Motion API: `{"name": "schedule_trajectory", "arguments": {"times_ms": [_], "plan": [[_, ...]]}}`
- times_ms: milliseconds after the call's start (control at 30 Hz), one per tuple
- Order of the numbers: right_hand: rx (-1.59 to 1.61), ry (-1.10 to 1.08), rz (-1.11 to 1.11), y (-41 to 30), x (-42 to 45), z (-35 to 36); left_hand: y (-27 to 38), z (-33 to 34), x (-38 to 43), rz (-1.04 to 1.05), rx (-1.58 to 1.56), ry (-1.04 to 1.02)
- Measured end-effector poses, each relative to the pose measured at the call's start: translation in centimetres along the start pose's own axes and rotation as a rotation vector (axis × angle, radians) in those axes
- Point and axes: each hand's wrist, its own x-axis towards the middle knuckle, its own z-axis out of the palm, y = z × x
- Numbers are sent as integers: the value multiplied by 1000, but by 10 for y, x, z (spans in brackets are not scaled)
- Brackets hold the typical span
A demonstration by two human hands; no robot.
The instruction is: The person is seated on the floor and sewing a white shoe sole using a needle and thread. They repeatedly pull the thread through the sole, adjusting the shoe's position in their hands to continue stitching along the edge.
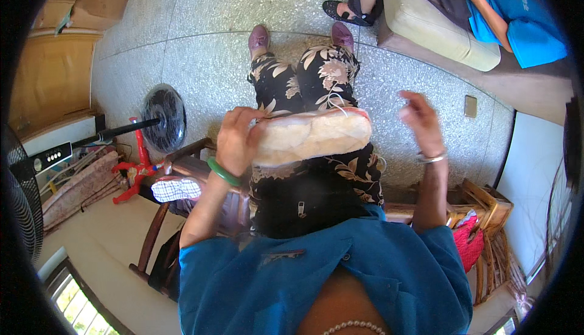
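Note:
My left hand (238, 141), with a green bangle at its wrist, grips one end of a thick, pale fabric shoe sole (315, 134) with a reddish edge. The sole lies crosswise above my lap. White thread (336, 99) loops up from its far edge near the right end. To the right of the sole, and apart from it, my right hand (422, 123) is raised and blurred by motion. Whether its fingers pinch something thin, such as a needle, cannot be made out.
A checked shoe sole (177, 189) and a red jointed figure (139, 171) lie at my left by a wooden chair. Near them stands a floor fan's round base (164, 117). Another person (492, 20) sits on a sofa (438, 29) at upper right. A red bundle (468, 241) sits behind my right arm.

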Motion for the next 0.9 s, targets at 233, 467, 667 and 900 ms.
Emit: {"name": "schedule_trajectory", "arguments": {"times_ms": [233, 467, 667, 900], "plan": [[467, -364, -13, -19, 0, 70, 49, 41, 29, 126, -134, -54], [570, -298, -123, 4, -4, 76, 33, 47, 32, -3, -298, -177], [592, -375, -212, -19, -4, 66, 51, 36, 36, -69, -457, -363], [624, -328, -186, -19, -12, 71, 58, 29, 37, -439, -670, -560]]}}
